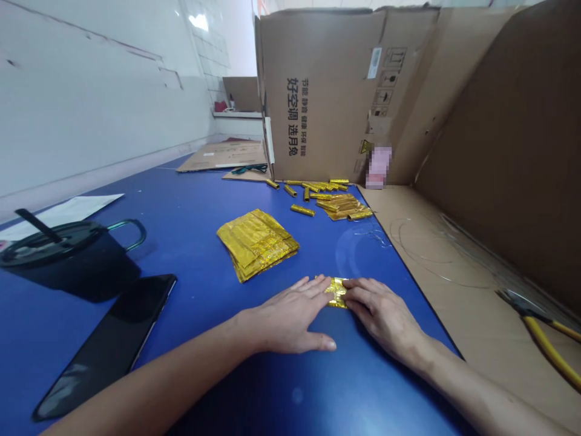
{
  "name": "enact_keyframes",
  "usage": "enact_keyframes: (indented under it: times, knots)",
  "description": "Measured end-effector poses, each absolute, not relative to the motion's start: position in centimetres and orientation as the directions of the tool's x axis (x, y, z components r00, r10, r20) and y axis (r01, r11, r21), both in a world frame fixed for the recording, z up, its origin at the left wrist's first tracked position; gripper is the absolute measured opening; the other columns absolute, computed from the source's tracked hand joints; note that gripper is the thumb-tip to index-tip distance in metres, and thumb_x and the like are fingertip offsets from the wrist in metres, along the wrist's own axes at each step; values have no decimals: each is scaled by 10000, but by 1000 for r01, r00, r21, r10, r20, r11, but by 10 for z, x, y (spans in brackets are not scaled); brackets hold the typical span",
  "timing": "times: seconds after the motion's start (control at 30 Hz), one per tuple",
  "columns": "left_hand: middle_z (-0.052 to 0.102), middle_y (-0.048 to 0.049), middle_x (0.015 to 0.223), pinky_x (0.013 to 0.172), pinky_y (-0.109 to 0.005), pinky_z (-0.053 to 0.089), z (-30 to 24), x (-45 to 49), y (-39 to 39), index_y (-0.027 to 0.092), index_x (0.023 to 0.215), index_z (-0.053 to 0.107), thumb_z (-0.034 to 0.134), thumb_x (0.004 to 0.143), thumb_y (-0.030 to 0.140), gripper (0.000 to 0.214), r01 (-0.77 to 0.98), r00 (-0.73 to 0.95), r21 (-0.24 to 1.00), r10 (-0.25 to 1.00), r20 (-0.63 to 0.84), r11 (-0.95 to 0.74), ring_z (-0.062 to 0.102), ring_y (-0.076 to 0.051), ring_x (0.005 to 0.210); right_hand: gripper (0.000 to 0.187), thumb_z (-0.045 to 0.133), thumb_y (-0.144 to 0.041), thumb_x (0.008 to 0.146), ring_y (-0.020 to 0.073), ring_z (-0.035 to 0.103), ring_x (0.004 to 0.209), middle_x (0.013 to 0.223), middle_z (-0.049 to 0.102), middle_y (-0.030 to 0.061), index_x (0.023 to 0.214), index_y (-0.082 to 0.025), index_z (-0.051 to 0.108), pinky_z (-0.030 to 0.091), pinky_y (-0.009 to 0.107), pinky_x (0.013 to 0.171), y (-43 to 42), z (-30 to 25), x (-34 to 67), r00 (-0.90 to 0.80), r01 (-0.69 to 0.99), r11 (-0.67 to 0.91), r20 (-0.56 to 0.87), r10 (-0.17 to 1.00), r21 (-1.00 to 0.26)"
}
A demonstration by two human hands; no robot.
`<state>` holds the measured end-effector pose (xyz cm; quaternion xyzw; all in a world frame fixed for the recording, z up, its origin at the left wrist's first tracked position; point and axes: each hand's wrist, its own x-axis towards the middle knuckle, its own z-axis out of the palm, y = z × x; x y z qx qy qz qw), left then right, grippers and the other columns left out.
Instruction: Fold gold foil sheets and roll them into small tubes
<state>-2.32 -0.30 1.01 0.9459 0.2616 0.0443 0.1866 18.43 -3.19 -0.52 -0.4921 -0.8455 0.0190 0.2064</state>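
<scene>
Between fingertips of both hands: gold foil piece (pixel 336 292), flat on blue bench (pixel 190 242). Left hand (pixel 290 318) flat, unclenched, tips pressing foil's left end. Right hand (pixel 385 315) same on right end, equally near. Long axis probably hand-to-hand; foil partly covered. Foil stack (pixel 256 242) beyond left hand.

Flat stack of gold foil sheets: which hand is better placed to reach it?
Probably left: the left hand lies nearer the flat stack of gold foil sheets; the right hand sits beyond the small gold foil piece.
</scene>
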Motion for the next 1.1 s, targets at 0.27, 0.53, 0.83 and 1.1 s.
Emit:
enact_keyframes:
  times: [0.27, 0.53, 0.83, 1.1]
  knots:
    - [179, -115, 1398, 1027, -427, 149, 7, -23, -1, 161, 1336, 210, 513, 731, 522, 766, 451, 878, 326, 479, 7, -831, 125, -264, 1282, 200, 447, -201, 834, 177, 560, 872, 986, 628, 39, 899, -244, 631, 444, 331, 779, -31, -4, 185, -445, 805, 530, 319, 836, -267]
    - [164, -117, 1401, 1016, -453, 142, 3, -22, -2, 184, 1341, 197, 491, 733, 556, 770, 437, 887, 307, 462, 12, -846, 107, -275, 1283, 197, 452, -213, 839, 178, 541, 912, 1013, 617, 32, 908, -254, 631, 427, 343, 806, -30, -4, 187, -452, 786, 541, 319, 833, -300]
    - [152, -108, 1404, 1013, -465, 138, 9, -22, -1, 215, 1352, 148, 458, 745, 577, 772, 430, 892, 342, 451, -20, -836, 117, -285, 1279, 174, 441, -195, 841, 177, 540, 868, 959, 608, 56, 826, -218, 613, 432, 341, 775, -28, -5, 188, -447, 771, 543, 324, 834, -333]
    - [85, -126, 1407, 1014, -476, 85, 14, -26, 1, 255, 1333, 221, 466, 681, 654, 803, 406, 910, 358, 409, -71, -841, 49, -284, 1283, 181, 425, -173, 845, 170, 540, 861, 953, 612, 52, 815, -207, 599, 422, 326, 778, -28, -7, 189, -446, 771, 537, 312, 839, -341]
